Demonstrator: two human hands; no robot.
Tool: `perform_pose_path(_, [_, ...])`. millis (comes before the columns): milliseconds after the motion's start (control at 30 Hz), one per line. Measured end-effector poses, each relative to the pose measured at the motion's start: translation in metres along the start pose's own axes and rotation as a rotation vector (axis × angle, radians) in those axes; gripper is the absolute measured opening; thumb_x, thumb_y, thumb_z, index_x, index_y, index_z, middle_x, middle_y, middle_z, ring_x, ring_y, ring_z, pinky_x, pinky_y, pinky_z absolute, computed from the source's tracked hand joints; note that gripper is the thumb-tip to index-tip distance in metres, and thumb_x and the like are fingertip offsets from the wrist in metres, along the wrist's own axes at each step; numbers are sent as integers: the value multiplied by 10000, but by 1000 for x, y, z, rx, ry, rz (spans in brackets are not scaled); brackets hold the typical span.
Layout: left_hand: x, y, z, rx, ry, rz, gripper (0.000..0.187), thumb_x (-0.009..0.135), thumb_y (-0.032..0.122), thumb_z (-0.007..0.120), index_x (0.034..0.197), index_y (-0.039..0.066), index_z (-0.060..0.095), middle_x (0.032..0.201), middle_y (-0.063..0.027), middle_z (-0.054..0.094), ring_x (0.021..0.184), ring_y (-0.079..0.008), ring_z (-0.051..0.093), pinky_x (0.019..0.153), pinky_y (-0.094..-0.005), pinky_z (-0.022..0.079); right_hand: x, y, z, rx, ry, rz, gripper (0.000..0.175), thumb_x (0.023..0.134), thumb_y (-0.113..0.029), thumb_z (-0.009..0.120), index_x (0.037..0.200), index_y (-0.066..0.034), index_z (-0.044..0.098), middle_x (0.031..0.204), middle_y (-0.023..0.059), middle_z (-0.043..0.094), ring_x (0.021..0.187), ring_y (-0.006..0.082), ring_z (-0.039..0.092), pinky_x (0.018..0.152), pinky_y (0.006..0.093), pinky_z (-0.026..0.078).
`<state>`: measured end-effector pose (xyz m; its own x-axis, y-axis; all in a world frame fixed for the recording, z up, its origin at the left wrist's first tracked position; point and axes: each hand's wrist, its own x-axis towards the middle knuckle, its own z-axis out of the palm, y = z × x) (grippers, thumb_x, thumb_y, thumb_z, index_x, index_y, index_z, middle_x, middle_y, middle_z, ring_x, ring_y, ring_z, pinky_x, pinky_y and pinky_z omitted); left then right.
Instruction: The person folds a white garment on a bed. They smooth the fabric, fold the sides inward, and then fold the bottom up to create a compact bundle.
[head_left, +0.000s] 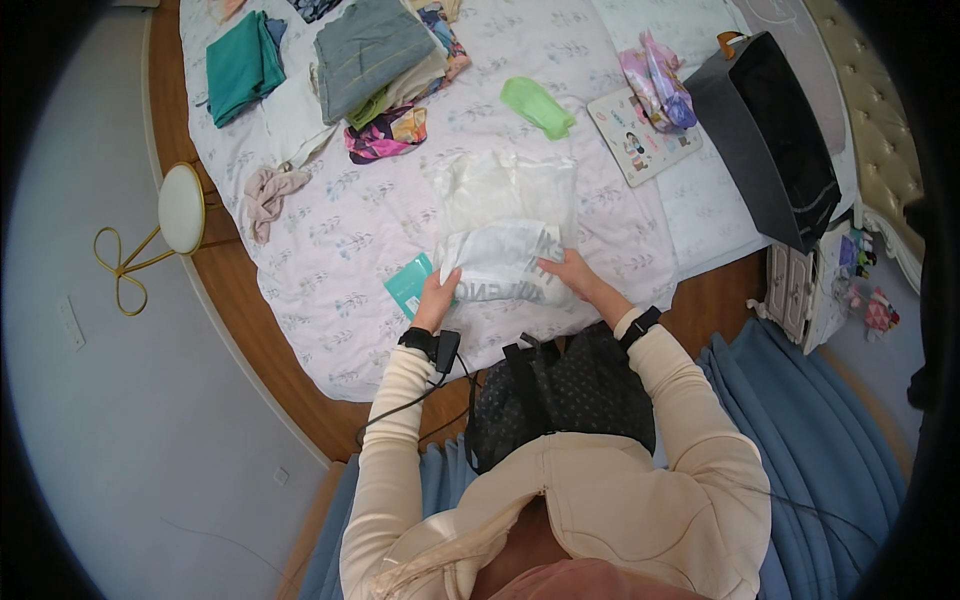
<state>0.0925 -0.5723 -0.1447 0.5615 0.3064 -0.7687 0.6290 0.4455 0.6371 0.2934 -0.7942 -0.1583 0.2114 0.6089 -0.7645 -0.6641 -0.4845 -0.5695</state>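
Observation:
A translucent white plastic bag, bearing grey lettering, lies on the bed in front of me with its near part folded or bunched over. My left hand grips its near left edge, thumb on top. On the opposite side, my right hand holds the bag with the thumb pressed on the plastic and the fingers hidden beneath. What is inside the bag cannot be made out. A teal packet lies flat beside my left hand, partly covered by the bag.
Folded clothes are piled at the far left, near a pink scrunched cloth. Beyond the bag lies a green pouch. To the right are a stickered laptop, a purple-pink plastic package and a large dark box.

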Motion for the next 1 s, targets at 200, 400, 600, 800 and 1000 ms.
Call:
perform_pose_path(200, [-24,0,8,578,199,105,375,865,208,603,1157,-26,579,1069,-167,635,934,-246,600,786,-353,461,-5,34,1,-237,101,150,508,853,-262,679,1224,44,513,1082,96,613,928,183,582,802,320,476])
perform_pose_path(400, [-39,37,50,1139,26,929,525,832,239,596,1308,57,472,1378,-196,426,1303,-310,374,1059,-484,278,-13,37,2,-40,-97,154,401,896,-196,636,1230,2,532,1121,68,623,1001,163,587,829,322,495])
perform_pose_path(600, [9,41,60,1196,-336,369,488,955,375,421,1371,121,436,1457,-140,359,1364,-282,302,1119,-478,150,1,36,-12,553,-142,466,362,919,-147,583,1239,6,512,1159,109,614,1003,213,621,874,353,516])
perform_pose_path(800, [40,120,27,375,-380,-217,569,971,456,364,1397,82,417,1465,-97,363,1321,-220,368,1120,-374,180,49,-16,-47,871,-128,210,355,943,-184,525,1221,36,512,1187,153,601,1009,249,627,898,365,511])
perform_pose_path(1000, [38,159,-5,-292,-334,-120,544,921,473,491,1319,103,520,1331,-67,502,1232,-198,453,995,-308,387,30,-112,-46,828,139,-88,419,872,-56,576,1277,-14,477,1245,168,547,1097,243,571,938,357,477])
